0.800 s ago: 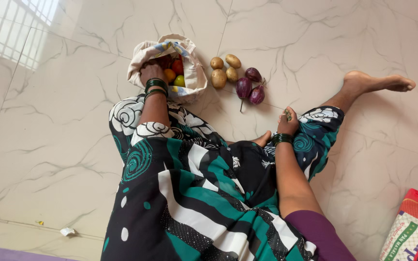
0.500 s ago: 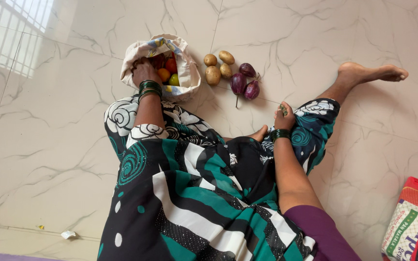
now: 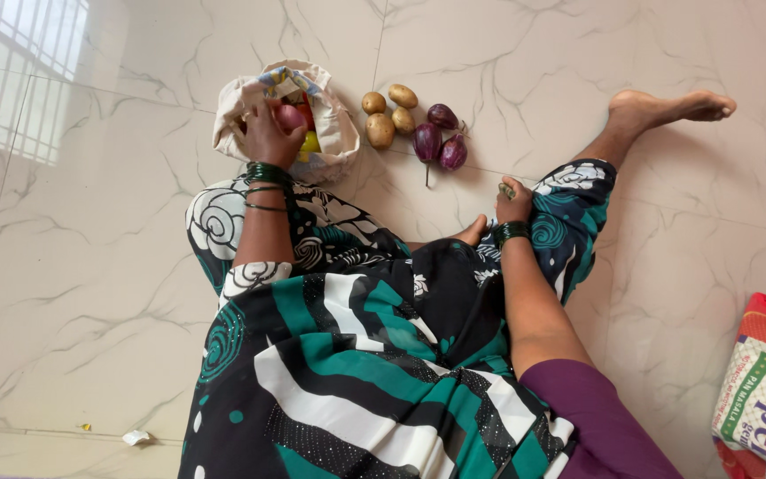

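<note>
Onion [image 3: 290, 116], pinkish and round, sits gripped in the left hand [image 3: 268, 133] over the mouth of the cloth bag [image 3: 334, 133].
Head view: a loose grip could drop it among the potatoes [image 3: 380, 129] and eggplants [image 3: 426, 140]; the right hand [image 3: 514, 202], on the knee, pinches something small and green.

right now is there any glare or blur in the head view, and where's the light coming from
Head view: bright window-grille reflection glares on the glossy marble floor at upper left; the produce is sharp, with the left hand at the cloth bag; wide-angle stretch at the edges.
</note>
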